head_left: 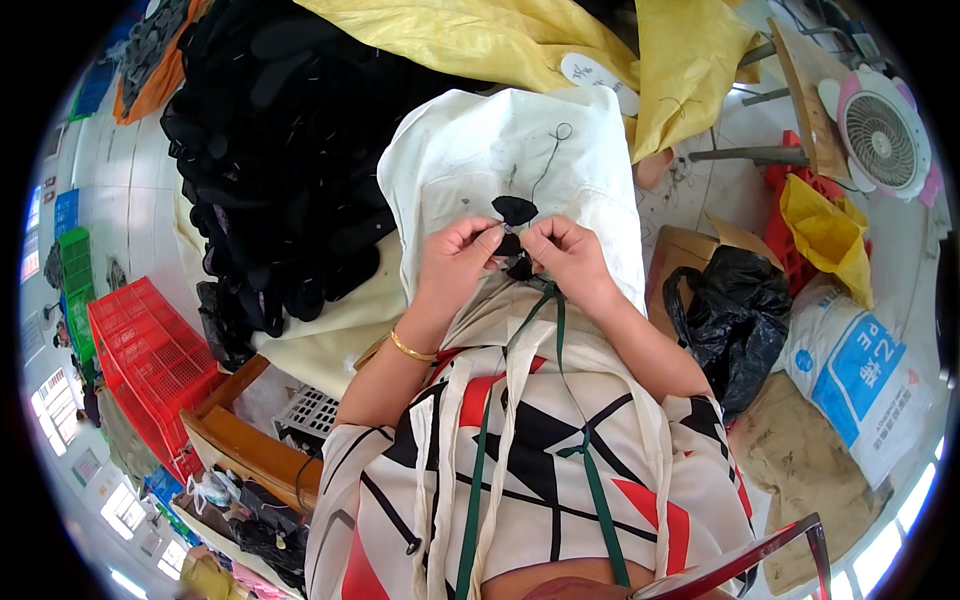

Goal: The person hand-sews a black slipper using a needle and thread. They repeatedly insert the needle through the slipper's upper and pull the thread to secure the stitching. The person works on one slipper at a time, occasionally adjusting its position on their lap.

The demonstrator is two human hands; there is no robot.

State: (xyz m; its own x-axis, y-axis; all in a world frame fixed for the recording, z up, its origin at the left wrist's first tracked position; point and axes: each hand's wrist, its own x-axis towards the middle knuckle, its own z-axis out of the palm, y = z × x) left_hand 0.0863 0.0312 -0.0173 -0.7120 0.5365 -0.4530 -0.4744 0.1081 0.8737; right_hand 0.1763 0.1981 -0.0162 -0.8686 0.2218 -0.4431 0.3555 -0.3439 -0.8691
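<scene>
Left hand [462, 262] pinches the black cloth [508, 245] from nine o'clock, and right hand [574, 260], equally near at three, holds fingertips closed on something too small to tell, the dark pieces [515, 209] lining up roughly twelve to six.

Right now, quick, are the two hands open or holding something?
Left hand: closed, pinching a small black piece.
Right hand: pinched closed beside it; what it grips can't be told.

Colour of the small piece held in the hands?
The small piece is black; it shows best in the head view.
</scene>
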